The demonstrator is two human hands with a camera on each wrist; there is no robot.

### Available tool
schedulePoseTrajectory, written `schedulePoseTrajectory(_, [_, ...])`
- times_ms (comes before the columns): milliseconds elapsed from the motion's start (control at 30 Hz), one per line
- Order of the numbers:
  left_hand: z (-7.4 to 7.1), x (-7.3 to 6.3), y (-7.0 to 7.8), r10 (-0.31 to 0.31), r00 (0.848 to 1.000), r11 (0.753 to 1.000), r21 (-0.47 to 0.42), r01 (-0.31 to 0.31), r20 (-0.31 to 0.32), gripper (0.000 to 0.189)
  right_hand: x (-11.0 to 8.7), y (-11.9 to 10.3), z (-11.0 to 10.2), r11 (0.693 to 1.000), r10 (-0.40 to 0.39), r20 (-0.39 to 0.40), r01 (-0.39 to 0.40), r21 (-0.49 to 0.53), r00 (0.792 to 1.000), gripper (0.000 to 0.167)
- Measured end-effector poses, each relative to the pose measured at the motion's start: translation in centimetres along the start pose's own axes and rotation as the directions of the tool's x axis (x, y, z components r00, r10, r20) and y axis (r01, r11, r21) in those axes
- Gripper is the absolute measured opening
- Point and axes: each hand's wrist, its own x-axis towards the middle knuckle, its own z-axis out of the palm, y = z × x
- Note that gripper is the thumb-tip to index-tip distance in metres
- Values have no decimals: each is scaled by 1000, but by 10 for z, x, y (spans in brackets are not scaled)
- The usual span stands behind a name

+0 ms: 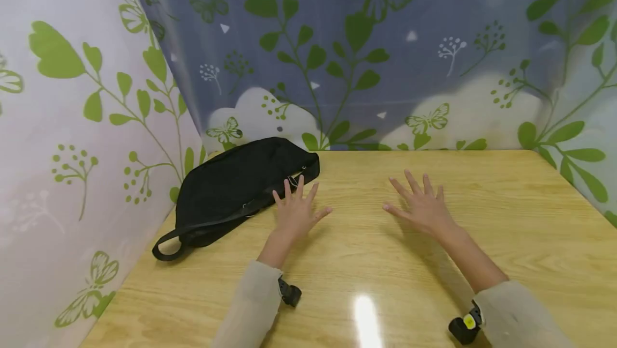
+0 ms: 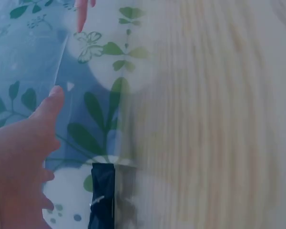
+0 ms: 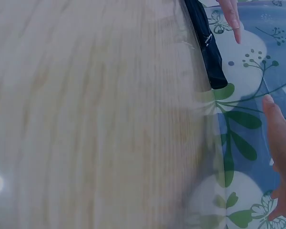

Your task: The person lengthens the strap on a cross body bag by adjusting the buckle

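Observation:
A black bag (image 1: 236, 184) with a strap and a zipper lies on the left side of the wooden table, near the back. My left hand (image 1: 295, 214), fingers spread, is held over the table just in front of the bag and overlaps its edge in the head view. To the right, my right hand (image 1: 426, 211) is also spread, with nothing in it and a shadow below it on the wood. In the left wrist view the bag (image 2: 103, 195) shows as a dark strip beyond the left hand. The right wrist view has the bag (image 3: 207, 45) at the top.
The wooden table (image 1: 520, 203) reaches back to a blue curtain (image 1: 308, 59) printed with green leaves and butterflies. A pale wall covering (image 1: 72, 139) with the same print runs along the left. Light glares off the table near its front.

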Motion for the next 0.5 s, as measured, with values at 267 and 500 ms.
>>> schedulePoseTrajectory(267, [-4,-19,-46,-79,994,997,-24,78,-79,74,11,-13,11,999,-37,10,37,17,999,74])
schedulePoseTrajectory(500, [-8,-37,-101,-185,977,983,-28,183,-105,73,21,-26,19,998,-53,7,53,41,999,73])
